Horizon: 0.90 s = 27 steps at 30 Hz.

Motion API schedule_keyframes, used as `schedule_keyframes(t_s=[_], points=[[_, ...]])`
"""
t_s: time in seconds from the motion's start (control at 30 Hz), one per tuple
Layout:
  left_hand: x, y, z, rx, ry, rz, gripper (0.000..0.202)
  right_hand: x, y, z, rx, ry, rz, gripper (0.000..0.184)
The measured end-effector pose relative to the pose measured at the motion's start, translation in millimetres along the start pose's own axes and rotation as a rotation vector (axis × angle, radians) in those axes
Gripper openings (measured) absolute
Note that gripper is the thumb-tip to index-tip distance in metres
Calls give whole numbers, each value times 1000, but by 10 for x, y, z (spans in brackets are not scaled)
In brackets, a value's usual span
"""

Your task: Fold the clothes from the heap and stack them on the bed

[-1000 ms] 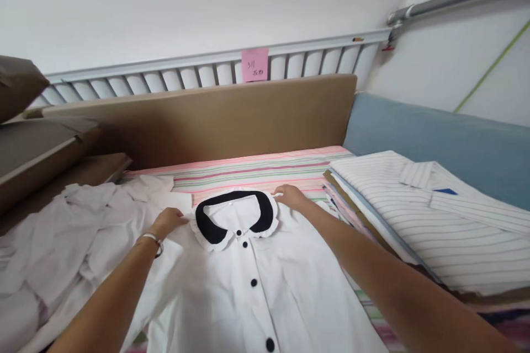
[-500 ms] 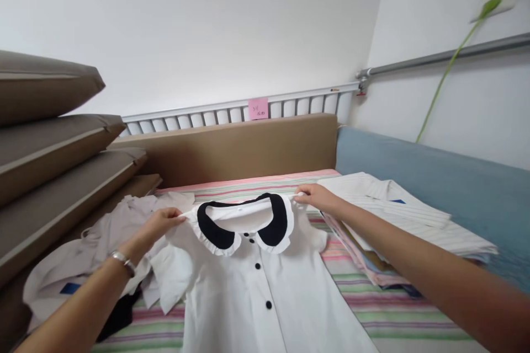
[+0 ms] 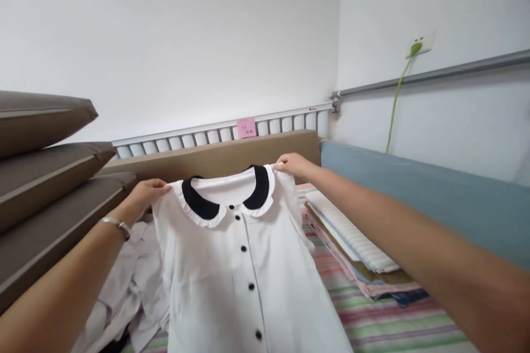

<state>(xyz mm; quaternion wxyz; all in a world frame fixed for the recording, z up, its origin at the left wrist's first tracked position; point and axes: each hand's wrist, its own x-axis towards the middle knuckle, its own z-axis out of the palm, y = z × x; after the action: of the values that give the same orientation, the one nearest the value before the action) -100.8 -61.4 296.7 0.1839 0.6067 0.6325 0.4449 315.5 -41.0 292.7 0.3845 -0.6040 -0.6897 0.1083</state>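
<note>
A white blouse [image 3: 215, 281] with a black, ruffle-edged collar and black buttons hangs spread in front of me, its front facing me. My left hand [image 3: 146, 194] pinches the shoulder on the left side, a silver bracelet on the wrist. On the other side, my right hand [image 3: 295, 165] grips the opposite shoulder between thumb and fingers. The blouse's lower hem is cut off by the bottom of the view.
Folded clothes [image 3: 356, 242] form a stack on the striped sheet [image 3: 372, 322] at right. Loose pale garments [image 3: 136, 276] lie crumpled at left, beside piled brown cushions [image 3: 49, 171]. A brown backrest [image 3: 215, 154], blue padding [image 3: 393, 182] and a radiator [image 3: 199, 137] stand behind.
Both hands have lifted the blouse higher, so more of its buttoned front shows. The camera view has shifted, bringing red heart decorations on the wall into sight.
</note>
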Motion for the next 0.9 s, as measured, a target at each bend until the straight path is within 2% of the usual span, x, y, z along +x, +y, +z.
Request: schedule_keyframes(t_s=[0.13,0.23,0.33,0.4,0.47,0.57,0.63,0.73,0.8,0.9], points=[[250,454,-242,7,149,102,35,363,-328,-322,-9,161,-29,17],[294,701,-416,14,243,173,39,460,-542,-600,7,267,-77,20],[177,767,-496,33,266,236,43,349,-625,-767,36,320,-143,18],[17,666,-490,65,246,266,42,155,-564,-774,33,296,-181,16],[-192,423,-432,113,208,274,42,-131,-402,-684,16,234,-218,15],[-570,-200,-221,254,137,352,41,-697,-3,-362,-11,128,-269,15],[-879,-719,10,353,72,455,39,-1134,320,-46,-26,65,-271,16],[-1440,-1460,432,450,-36,495,34,-1808,804,483,-37,-66,-205,19],[-1834,-1850,696,533,-94,477,28,-2228,1081,804,-66,-133,-151,20],[-2306,-2270,967,616,-121,437,21,-2730,1370,1140,-105,-179,-67,22]])
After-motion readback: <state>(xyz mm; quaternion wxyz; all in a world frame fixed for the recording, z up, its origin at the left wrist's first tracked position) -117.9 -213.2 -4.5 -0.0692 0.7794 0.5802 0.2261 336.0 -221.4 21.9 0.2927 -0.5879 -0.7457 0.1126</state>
